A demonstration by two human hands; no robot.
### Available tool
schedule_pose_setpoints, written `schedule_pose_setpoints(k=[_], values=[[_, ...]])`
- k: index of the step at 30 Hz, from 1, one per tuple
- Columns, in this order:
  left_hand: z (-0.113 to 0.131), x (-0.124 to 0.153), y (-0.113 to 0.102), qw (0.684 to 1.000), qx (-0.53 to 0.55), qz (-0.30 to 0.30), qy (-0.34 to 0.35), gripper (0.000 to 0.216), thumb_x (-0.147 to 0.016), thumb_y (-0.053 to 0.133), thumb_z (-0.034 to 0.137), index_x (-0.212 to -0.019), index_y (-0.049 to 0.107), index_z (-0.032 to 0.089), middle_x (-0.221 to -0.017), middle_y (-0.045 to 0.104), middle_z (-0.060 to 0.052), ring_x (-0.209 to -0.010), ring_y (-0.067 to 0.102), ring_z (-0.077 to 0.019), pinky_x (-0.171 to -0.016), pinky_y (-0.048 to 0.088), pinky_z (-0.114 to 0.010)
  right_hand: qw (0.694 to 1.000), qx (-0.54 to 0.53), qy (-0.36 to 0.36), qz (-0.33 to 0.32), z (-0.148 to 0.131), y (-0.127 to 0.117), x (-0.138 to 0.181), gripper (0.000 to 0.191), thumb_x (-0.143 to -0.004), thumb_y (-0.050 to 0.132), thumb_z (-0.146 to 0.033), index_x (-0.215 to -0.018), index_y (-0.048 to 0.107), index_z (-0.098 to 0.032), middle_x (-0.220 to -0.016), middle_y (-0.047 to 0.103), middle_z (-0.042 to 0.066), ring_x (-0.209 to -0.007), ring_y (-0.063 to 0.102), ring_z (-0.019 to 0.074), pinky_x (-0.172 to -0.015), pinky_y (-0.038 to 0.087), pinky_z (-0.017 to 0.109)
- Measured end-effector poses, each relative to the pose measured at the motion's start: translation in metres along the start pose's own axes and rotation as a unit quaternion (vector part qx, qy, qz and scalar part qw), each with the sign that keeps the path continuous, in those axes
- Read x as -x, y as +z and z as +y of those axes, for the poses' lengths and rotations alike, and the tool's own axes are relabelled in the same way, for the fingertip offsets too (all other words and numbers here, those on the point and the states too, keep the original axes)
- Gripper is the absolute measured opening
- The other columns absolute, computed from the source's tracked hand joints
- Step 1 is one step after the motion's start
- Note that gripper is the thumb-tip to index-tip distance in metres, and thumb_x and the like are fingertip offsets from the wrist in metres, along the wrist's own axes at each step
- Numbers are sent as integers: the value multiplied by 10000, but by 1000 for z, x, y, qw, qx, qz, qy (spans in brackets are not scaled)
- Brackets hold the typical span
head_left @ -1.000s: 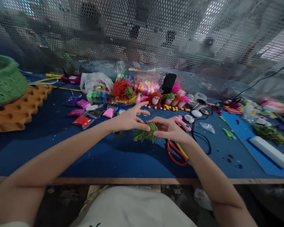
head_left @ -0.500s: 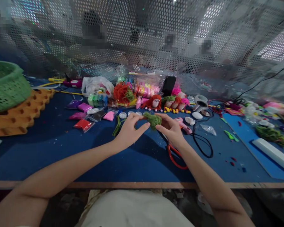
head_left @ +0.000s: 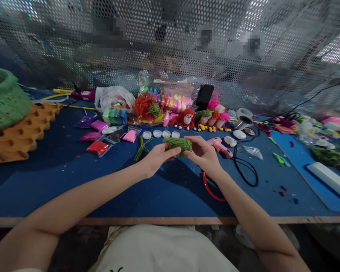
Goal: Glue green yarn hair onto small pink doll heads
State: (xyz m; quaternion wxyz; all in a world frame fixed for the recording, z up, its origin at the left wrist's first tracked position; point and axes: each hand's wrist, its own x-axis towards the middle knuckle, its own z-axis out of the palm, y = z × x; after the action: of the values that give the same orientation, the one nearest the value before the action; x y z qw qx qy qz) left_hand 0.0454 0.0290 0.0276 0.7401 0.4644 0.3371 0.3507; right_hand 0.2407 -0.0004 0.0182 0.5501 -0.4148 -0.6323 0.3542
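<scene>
A bundle of green yarn [head_left: 178, 143] is held between both hands above the blue table [head_left: 107, 189]. My left hand [head_left: 159, 158] is closed on its left end, the thumb lying along the lower side. My right hand [head_left: 202, 154] grips the right end between thumb and fingers. Whatever lies under the yarn is hidden. Beneath my right forearm shows the red handle of a pair of scissors [head_left: 211, 190]. Loose green yarn strands [head_left: 141, 148] lie left of my left hand, and a pink glue gun [head_left: 221, 146] lies just beyond my right.
Yarn-haired dolls [head_left: 188, 118] stand along the back beside a dark phone [head_left: 204, 97]. White round caps [head_left: 157, 133] and bags of coloured clay [head_left: 98, 148] lie left of centre. An orange egg tray [head_left: 19, 132] and green basket [head_left: 8, 102] occupy the left; a black cable [head_left: 251, 184] loops at right.
The green yarn bundle now looks wider and more level, and my left hand has shifted slightly down its end. The view has moved a little; more white caps show.
</scene>
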Motion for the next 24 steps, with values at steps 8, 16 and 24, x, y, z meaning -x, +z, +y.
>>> schedule_pose_setpoints(k=[8, 16, 24], values=[[-8, 5, -1, 995, -74, 46, 42, 394, -684, 871, 443, -956, 799, 166, -1010, 799, -71, -956, 693, -228, -945, 503, -385, 998, 51, 23, -9, -1, 7, 8, 405, -799, 801, -461, -1150, 723, -275, -1097, 632, 73, -971, 651, 211, -925, 579, 413], [-8, 10, -7, 967, -219, 40, 127, 378, -778, 759, 515, -868, 780, 149, -842, 752, -45, -794, 645, -199, -741, 507, -318, 998, 33, 49, -17, -4, 8, 11, 414, -783, 812, -490, -1122, 738, -266, -1079, 654, 70, -954, 656, 207, -895, 585, 388], [-19, 10, -11, 983, -141, 30, 118, 340, -875, 676, 508, -909, 757, 180, -874, 721, -37, -824, 614, -177, -772, 497, -304, 997, 16, 80, 3, -1, 8, 13, 391, -803, 801, -434, -1151, 726, -273, -1106, 659, 64, -989, 659, 205, -941, 574, 401]])
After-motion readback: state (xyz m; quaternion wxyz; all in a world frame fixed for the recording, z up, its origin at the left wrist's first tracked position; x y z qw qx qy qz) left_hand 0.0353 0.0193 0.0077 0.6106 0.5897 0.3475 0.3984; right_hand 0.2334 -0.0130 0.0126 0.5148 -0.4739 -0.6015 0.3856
